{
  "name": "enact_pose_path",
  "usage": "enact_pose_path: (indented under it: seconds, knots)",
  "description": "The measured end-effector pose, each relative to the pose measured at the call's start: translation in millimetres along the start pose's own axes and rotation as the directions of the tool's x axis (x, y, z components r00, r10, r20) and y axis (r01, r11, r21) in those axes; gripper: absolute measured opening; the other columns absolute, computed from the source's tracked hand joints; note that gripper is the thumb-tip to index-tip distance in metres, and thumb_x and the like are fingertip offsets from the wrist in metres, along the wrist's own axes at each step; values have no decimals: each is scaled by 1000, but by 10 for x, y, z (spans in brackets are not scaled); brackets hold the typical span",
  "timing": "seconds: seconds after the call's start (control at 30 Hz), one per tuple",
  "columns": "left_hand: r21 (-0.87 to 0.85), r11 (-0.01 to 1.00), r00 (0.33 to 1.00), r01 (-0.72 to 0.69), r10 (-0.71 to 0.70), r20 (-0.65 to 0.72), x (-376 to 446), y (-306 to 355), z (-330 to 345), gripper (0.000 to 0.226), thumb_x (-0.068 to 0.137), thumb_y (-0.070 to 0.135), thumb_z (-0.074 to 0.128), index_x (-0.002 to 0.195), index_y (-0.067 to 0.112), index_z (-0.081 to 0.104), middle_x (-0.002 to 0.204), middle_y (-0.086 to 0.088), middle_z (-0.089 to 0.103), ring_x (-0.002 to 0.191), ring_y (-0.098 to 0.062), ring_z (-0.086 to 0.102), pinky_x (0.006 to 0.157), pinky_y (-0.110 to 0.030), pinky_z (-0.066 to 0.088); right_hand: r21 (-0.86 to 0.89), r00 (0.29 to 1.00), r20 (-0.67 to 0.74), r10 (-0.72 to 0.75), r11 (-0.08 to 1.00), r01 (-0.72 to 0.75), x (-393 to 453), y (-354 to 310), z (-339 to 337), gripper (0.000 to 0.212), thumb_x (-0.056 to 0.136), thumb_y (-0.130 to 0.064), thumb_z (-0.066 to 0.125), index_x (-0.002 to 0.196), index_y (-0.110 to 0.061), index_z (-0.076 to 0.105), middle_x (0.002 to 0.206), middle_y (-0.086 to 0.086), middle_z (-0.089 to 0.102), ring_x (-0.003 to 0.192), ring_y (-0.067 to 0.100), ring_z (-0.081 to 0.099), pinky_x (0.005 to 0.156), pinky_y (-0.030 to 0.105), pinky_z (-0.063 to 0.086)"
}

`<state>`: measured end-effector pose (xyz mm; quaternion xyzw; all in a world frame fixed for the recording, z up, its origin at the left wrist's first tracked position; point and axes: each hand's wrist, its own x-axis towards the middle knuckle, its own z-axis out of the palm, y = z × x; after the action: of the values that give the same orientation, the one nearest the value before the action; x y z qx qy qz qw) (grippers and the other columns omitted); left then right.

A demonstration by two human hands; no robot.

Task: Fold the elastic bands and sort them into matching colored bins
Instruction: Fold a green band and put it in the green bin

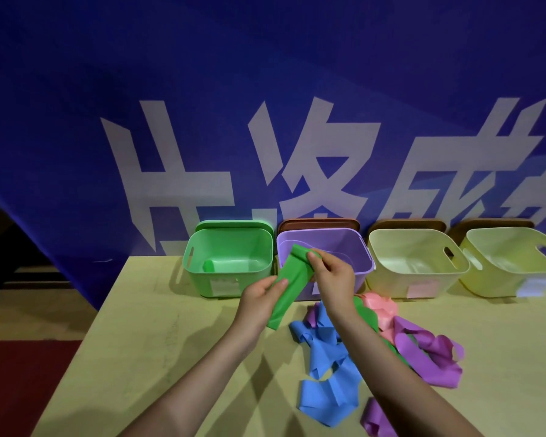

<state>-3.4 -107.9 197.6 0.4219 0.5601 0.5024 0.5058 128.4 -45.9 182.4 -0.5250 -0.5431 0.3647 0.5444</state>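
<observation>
I hold a green elastic band above the table in front of the bins. My left hand pinches its lower part and my right hand pinches its upper end, where the band doubles over. A green bin stands at the left with a folded green band lying inside. Beside it is a purple bin. Loose bands lie in a pile at the front right: blue, purple, pink and another green one partly under my right forearm.
Two pale yellow bins stand to the right of the purple bin. Brown lids lean behind the bins against a blue banner. The wooden table's left edge drops to a red floor.
</observation>
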Motion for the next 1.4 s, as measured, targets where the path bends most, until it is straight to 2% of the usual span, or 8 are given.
enact_pose_path:
  seconds: [0.1, 0.23, 0.43, 0.53, 0.7, 0.87, 1.2, 1.4]
  knots:
    - [-155, 987, 998, 30, -39, -53, -20, 45, -21, 17, 94, 13, 58, 86, 21, 71, 84, 0, 71, 82, -16, 62, 76, -28, 46, -259, 923, 91, -374, 886, 384, -39, 34, -13, 19, 88, -14, 63, 103, -12, 74, 97, -10, 70, 88, -1, 62, 79, 9, 45]
    - [-232, 973, 998, 20, -33, -50, -70, 29, -53, 15, 93, 14, 58, 91, 19, 73, 93, -4, 72, 90, -19, 63, 85, -33, 46, -254, 833, 279, -477, 800, 543, -36, 80, -76, 24, 87, -10, 64, 110, -10, 72, 99, 0, 73, 89, -9, 58, 82, 5, 42]
    - [-312, 949, 998, 41, -54, -35, -90, 40, -37, 16, 93, 12, 58, 90, 19, 72, 88, 0, 74, 83, -14, 67, 79, -28, 50, -62, 899, 351, -261, 952, 301, -93, 2, -137, 23, 92, -12, 62, 112, -20, 71, 94, -3, 74, 80, 12, 68, 75, 24, 54]
    - [-340, 938, 995, 64, -85, -45, -63, 40, -48, 14, 93, 11, 58, 98, 14, 70, 93, -3, 75, 85, -16, 68, 82, -31, 51, 1, 912, 369, -177, 982, 190, -94, -58, -140, 27, 91, -7, 62, 110, -24, 69, 98, -8, 72, 90, 10, 68, 81, 19, 53]
    - [-350, 934, 992, 79, -107, -64, -41, 15, -37, 15, 93, 12, 58, 102, 13, 69, 95, -2, 75, 87, -14, 70, 78, -27, 51, 14, 904, 416, -100, 994, 104, -82, -100, -152, 29, 91, -7, 62, 107, -29, 69, 102, -1, 73, 95, 14, 68, 84, 20, 52]
    - [-337, 939, 993, 72, -98, -63, -17, 29, -23, 14, 94, 12, 56, 99, 14, 69, 91, -2, 75, 83, -14, 70, 77, -27, 52, 131, 905, 426, -20, 991, -40, -102, -142, -123, 25, 98, -5, 49, 107, -14, 70, 94, 15, 72, 74, 10, 66, 71, 18, 50]
    - [-291, 954, 995, 72, -89, -44, 28, 10, -1, 15, 94, 13, 56, 98, 15, 70, 94, -3, 75, 89, -18, 68, 86, -32, 49, 327, 941, 326, 88, 924, -200, -140, -174, -7, 17, 93, -8, 58, 78, -9, 66, 63, -7, 61, 57, 2, 56, 55, 15, 46]
    - [-260, 962, 990, 79, -106, -92, 58, 19, -16, 14, 95, 16, 56, 98, 17, 69, 105, -7, 72, 98, -21, 65, 92, -34, 48, 279, 940, 312, 142, 931, -233, -128, -137, 55, 19, 90, -3, 61, 101, -17, 66, 87, -1, 68, 75, 6, 64, 66, 17, 49]
